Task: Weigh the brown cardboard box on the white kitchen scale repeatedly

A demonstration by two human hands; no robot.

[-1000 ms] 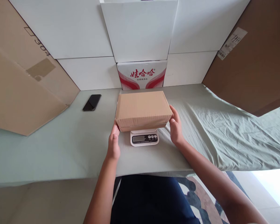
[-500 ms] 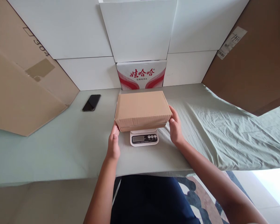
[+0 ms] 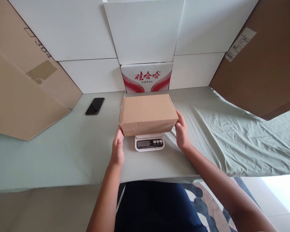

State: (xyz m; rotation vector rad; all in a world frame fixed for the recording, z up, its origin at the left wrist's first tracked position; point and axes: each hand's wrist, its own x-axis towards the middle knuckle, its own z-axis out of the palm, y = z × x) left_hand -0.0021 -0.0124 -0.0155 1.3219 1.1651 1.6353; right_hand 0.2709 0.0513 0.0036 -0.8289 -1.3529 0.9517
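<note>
A closed brown cardboard box (image 3: 148, 111) is over a white digital scale (image 3: 149, 143), covering the scale's weighing surface. Only the front panel, with its small display and buttons, shows below the box. My left hand (image 3: 117, 146) holds the box at its left front corner, the fingertips partly hidden underneath. At the right front side, my right hand (image 3: 181, 130) grips the box, some fingers behind its edge. Whether the box rests fully on the scale I cannot tell.
A black phone (image 3: 95, 106) lies left of the box on the green cloth (image 3: 62, 145). Behind stands a white and red carton (image 3: 147, 78) below white panels (image 3: 145, 32). Large cardboard sheets flank the table on the left (image 3: 26, 93) and right (image 3: 261, 64).
</note>
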